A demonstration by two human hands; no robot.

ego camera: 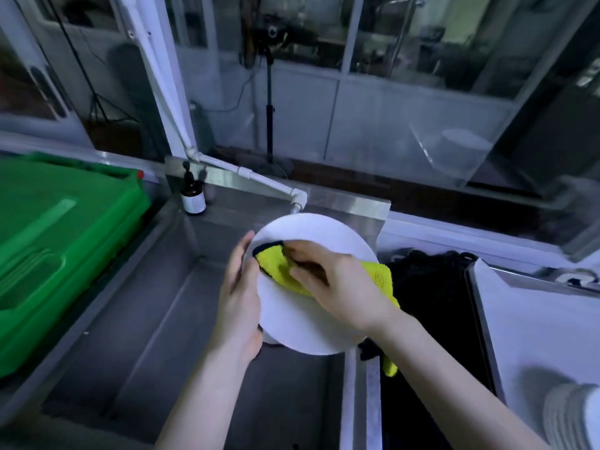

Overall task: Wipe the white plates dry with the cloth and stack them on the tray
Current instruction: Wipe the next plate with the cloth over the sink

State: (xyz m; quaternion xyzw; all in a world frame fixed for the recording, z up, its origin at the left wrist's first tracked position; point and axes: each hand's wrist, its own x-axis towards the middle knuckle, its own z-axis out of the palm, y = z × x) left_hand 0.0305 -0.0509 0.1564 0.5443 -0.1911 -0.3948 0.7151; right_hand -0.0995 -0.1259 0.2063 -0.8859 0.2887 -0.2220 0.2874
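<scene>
A white plate [302, 323] is held tilted over the steel sink [156, 319]. My left hand [240, 300] holds its left rim, fingers along the edge and behind it. My right hand [337, 284] presses a yellow cloth [276, 267] with a black border against the plate's face, fingers curled on the cloth. Part of the cloth hangs off the plate's right side. A stack of white plates [571, 417] sits at the lower right corner. I cannot tell which surface is the tray.
A green plastic crate [65, 241] stands left of the sink. A brown pump bottle [192, 198] and a white tap [297, 199] are at the sink's back. A black basin [431, 303] lies right of the sink, then a white surface [532, 329].
</scene>
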